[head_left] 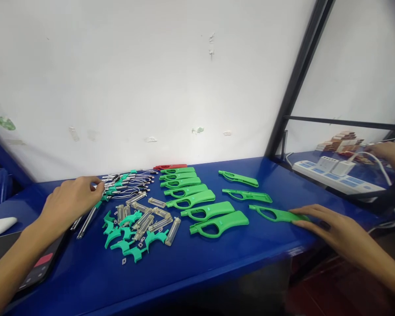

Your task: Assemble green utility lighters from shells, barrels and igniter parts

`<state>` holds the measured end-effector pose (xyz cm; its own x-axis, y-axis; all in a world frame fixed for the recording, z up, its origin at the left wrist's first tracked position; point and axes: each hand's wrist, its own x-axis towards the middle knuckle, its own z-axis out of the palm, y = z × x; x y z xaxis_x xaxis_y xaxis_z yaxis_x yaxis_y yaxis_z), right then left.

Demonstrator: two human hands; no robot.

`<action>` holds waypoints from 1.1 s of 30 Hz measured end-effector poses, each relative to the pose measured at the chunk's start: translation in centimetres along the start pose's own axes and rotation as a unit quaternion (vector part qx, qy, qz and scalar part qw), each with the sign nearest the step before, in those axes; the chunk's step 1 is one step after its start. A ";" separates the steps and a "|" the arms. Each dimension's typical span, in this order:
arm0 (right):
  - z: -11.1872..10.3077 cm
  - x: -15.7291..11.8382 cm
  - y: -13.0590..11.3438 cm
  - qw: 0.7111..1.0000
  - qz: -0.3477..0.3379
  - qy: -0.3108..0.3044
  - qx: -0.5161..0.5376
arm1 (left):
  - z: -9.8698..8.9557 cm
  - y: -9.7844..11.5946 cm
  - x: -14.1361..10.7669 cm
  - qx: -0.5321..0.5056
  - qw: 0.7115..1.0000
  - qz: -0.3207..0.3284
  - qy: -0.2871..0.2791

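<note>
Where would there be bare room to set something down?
The widest bare patch of the blue table is in front, bordered by the dark device, the teal pieces, the green casings and its front edge. A strip, tight in places, separates those from the three casings by the right hand. By the left hand, metal rods and clear tubes crowd together.

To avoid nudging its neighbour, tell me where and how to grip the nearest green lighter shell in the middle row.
Best pinch the nearest green lighter shell across its broad handle end, coming from the near right: that end looks solid and faces bare blue tabletop. The far edge lies close to the next shell, and the left end narrows around an opening.
</note>
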<state>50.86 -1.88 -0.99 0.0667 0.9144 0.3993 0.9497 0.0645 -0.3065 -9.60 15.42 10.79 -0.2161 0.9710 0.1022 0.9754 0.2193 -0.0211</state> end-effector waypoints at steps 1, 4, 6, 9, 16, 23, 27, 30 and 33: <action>0.0 0.1 -0.3 1.000 -0.005 0.005 0.006 | 0.0 0.0 0.0 0.000 1.000 0.001 0.001; -0.2 1.0 -1.4 0.999 -0.015 0.029 0.015 | 0.0 0.0 -0.1 0.001 1.000 0.007 0.002; -0.2 2.3 -2.2 0.999 -0.023 0.042 0.016 | 0.0 0.0 -0.1 0.002 1.000 0.010 0.001; 0.2 4.8 -3.4 0.998 -0.043 0.041 0.017 | -0.1 -0.1 -0.2 0.004 1.000 0.012 0.003; 2.9 9.3 -4.7 0.996 -0.086 0.014 0.012 | -0.2 -0.7 -0.3 -0.003 1.000 0.010 0.005; 3.4 9.0 -3.9 0.996 -0.085 0.012 0.012 | 0.1 -0.7 0.2 -0.015 1.000 0.003 -0.003; 3.2 8.5 -3.7 0.997 -0.080 0.020 0.015 | 0.2 -0.6 0.3 -0.017 1.000 -0.004 -0.005; 3.3 8.3 -3.9 0.996 -0.082 0.012 0.018 | 0.2 -0.5 0.3 -0.016 1.000 -0.009 -0.011; 3.5 8.1 -4.1 0.996 -0.083 0.006 0.018 | 0.2 -0.4 0.3 -0.014 1.000 -0.011 -0.012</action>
<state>46.47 6.66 0.49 -0.0874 0.8848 0.4577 0.9365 0.2296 -0.2652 -10.04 15.64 10.64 -0.2387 0.9680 0.0774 0.9710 0.2388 0.0082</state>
